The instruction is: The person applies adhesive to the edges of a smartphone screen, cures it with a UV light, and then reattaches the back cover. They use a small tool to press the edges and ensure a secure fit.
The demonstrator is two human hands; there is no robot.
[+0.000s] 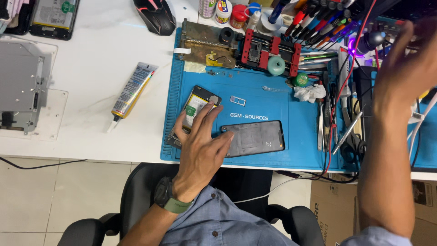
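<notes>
**Hands over a blue repair mat, opened phone beneath the left**

Left hand (200, 141) lies flat, fingers spread, palm down on the blue mat (255, 98). Its fingertips rest on an opened phone body (196, 105) showing a battery with a yellow and green label; the thumb side touches the edge of a dark back cover (258, 138) lying just beside it. Nothing is gripped; the hand is spread and pressing lightly at most. A dark wristwatch with an olive band (167, 197) sits on that wrist.

Right hand (409, 64) is raised at the right edge, blurred, fingers loosely apart near a tangle of red and black cables (339, 98). Whether it holds anything, cannot tell.

On the mat, near the phone: a small card tray (236, 100), a crumpled white tissue (309, 92), a green round tin (300, 79). At the mat's far edge: a red and black clamp fixture (269, 51) and a worn metal jig (205, 44). Behind these, a row of screwdrivers with coloured handles (318, 20).

Off the mat on the white worktop (91, 59): a glue tube (132, 91), a black mouse (155, 16), a grey metal drive unit (20, 89).
</notes>
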